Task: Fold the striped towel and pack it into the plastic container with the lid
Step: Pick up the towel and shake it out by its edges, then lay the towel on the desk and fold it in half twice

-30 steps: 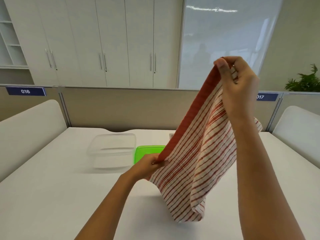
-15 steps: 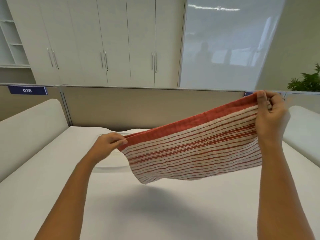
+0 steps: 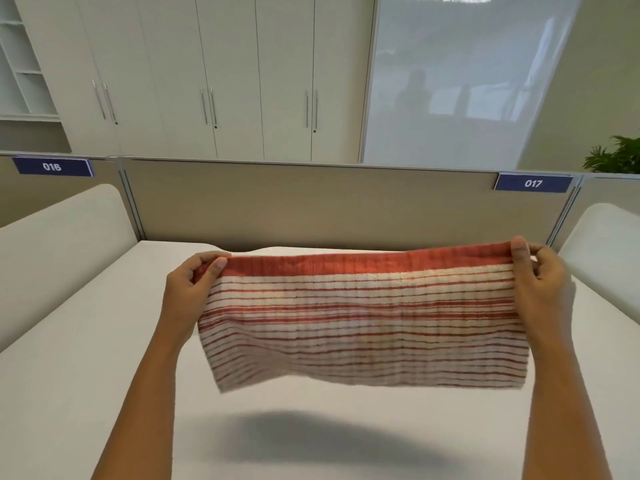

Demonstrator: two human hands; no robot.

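Note:
The striped towel (image 3: pixel 363 320), white with red stripes and a solid red top band, hangs stretched level in the air above the white table (image 3: pixel 69 375). My left hand (image 3: pixel 188 292) pinches its upper left corner and my right hand (image 3: pixel 540 285) pinches its upper right corner. The lower edge hangs free, clear of the table, and casts a shadow below. The plastic container and its green lid are hidden behind the towel.
A beige partition (image 3: pixel 311 202) runs along the table's far edge, with number plates 016 (image 3: pixel 52 167) and 017 (image 3: pixel 533 183). White rounded dividers (image 3: pixel 59 244) stand at the left and right sides. Cabinets and a plant (image 3: pixel 620 157) lie beyond.
My right hand has come down and outward and my left hand has risen, so the towel went from hanging steeply to spread level. The container and lid are now covered from view.

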